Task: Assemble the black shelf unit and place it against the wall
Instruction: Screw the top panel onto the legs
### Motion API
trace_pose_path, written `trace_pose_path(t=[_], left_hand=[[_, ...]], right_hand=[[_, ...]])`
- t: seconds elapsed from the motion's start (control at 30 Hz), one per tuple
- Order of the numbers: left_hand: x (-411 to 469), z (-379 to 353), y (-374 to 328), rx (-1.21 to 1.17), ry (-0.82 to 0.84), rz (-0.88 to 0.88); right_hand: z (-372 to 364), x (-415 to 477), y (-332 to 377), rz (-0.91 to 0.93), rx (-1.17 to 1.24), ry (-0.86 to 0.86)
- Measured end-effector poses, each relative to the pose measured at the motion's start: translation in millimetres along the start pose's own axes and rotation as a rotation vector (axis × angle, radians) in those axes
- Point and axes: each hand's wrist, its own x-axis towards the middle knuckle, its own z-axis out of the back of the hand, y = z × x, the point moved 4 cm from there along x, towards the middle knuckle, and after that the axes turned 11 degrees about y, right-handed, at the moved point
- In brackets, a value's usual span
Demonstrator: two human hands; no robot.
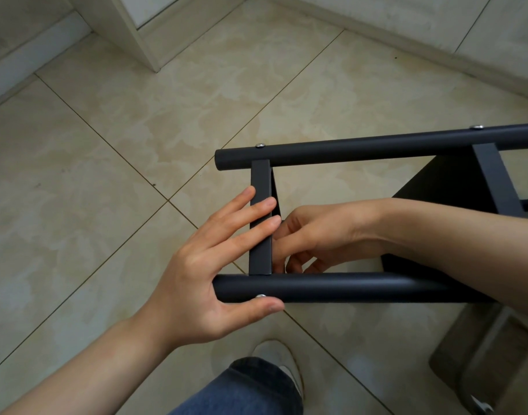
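The black shelf unit lies on its side on the tiled floor. Its far round tube [361, 148] and near round tube [346, 287] run left to right, joined by a flat crossbar [260, 181]. My left hand [208, 271] lays straight fingers over the crossbar, with the thumb against the near tube beside a silver screw [260, 295]. My right hand [316, 235] reaches in between the tubes from the right. Its fingers curl toward the crossbar's inner side, and their tips are hidden. A black panel [448, 181] and a second crossbar [496, 181] sit further right.
My shoe [280, 357] and jeans leg [241, 390] stand just below the frame. A grey object [481, 354] lies on the floor at bottom right. A wall baseboard [406, 46] runs along the back right, and a white door frame [136, 34] stands at the back left.
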Motion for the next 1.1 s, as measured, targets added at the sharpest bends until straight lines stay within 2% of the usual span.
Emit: trace_pose_path(t=[0.13,0.4,0.63,0.83,1.0,1.1], left_hand=[[-0.6,-0.2,0.0,-0.003,-0.001,0.006],[-0.4,0.1,0.0,0.002,0.0,0.005],[-0.5,-0.2,0.0,0.001,-0.003,0.006],[-0.5,-0.2,0.2,-0.005,0.0,0.008],[0.0,-0.3,0.4,0.0,-0.001,0.007],[0.5,-0.5,0.2,-0.001,-0.004,0.005]], right_hand=[[3.3,-3.6,1.8,0.025,0.014,-0.001],[0.7,-1.7,-0.2,-0.04,-0.021,-0.002],[-1.1,-2.1,1.9,0.027,0.011,0.037],[2.6,-0.5,-2.0,-0.043,0.002,-0.004],[-0.3,-1.1,1.4,0.029,0.037,0.044],[0.0,1.1,-1.6,0.004,0.003,0.008]])
